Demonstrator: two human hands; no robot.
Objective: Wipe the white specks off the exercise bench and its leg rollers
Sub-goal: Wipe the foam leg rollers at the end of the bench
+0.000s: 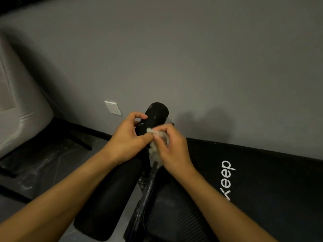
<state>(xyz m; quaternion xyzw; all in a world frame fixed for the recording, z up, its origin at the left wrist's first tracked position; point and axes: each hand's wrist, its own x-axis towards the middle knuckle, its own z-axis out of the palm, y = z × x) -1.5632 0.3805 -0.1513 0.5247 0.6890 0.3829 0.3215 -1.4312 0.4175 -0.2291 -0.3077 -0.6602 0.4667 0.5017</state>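
The black exercise bench [262,180] lies along the wall at the right, with white lettering on its pad. Its far leg roller [157,113] points toward the wall, faint white marks on its surface. A nearer leg roller [106,203] runs toward me below my left arm. Between them a black bar [148,191] carries white specks. My left hand [127,137] curls round the far roller's near part. My right hand [173,147] grips a crumpled white wipe [157,151], pressed against the roller and the top of the bar.
A grey wall fills the background, with a white socket [112,107] low on it and a black skirting [83,127] beneath. A pale padded object [19,117] stands at the left. Clear plastic sheeting [43,163] lies on the grey floor there.
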